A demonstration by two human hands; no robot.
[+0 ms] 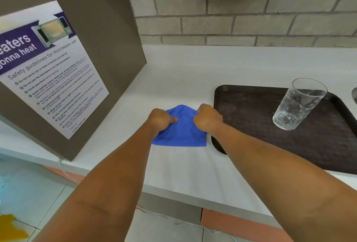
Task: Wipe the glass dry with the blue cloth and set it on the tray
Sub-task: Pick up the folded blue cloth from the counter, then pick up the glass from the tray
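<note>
While stretched out over the white counter (183, 79), gripped the blue cloth (181, 133) with both hands at once. Left hand (161, 119) curled tight into a fist on the cloth's left edge, thumb tip pressed down onto the fabric, remaining fingers tucked under and out of sight. Right hand (207, 118) clenched likewise on the upper right corner — knuckles up, fabric bunched beneath them. Pinched the cloth between the two fists, so that the stretch between them puckered and rose a little, while the near edge lay flat on the counter. Rested the cloth just left of the dark brown tray (241, 106), near its left rim; whether touching it, could not tell.

Left the glass (300, 104) upright on the tray, toward its far right part, well apart from both hands — clear, with droplets or streaks on its wall. Touched neither glass nor tray with either hand.

Stood beside a grey-brown panel (108, 29) at the left, with a microwave safety poster (48, 72) stuck to it. Faced a pale brick wall (231, 21) behind the counter. Below the counter edge, tiled floor (38, 189) and a yellow patch (11, 226) at the lower left corner.
</note>
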